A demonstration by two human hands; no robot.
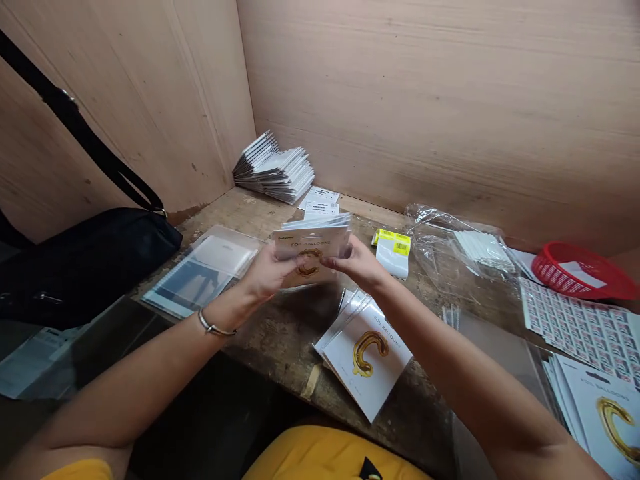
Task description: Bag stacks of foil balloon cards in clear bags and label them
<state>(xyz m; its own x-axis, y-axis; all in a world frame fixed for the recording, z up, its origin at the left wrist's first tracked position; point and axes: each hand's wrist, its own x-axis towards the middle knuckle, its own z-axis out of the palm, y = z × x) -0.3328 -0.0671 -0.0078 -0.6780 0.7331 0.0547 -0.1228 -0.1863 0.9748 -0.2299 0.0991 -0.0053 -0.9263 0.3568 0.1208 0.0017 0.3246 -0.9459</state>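
Both hands hold a stack of foil balloon packs [313, 241] upright over the middle of the wooden table. My left hand [267, 270] grips the stack's left side, thumb across the front card. My right hand [357, 260] grips the right side, its thumb also on the front. The front card shows a gold letter C. Just below my right hand, a pile of white foil balloon packs [375, 360] lies at the table's front edge, the top one showing a gold C.
Packed cards [275, 170] stand in the back corner. Clear sleeves [200, 273] lie left, beside a black bag [90, 260]. Yellow labels [394, 250], a plastic bag of white sticks [483, 250], a red basket [575, 270], a sticker sheet [580, 327] and more packs [600, 407] are right.
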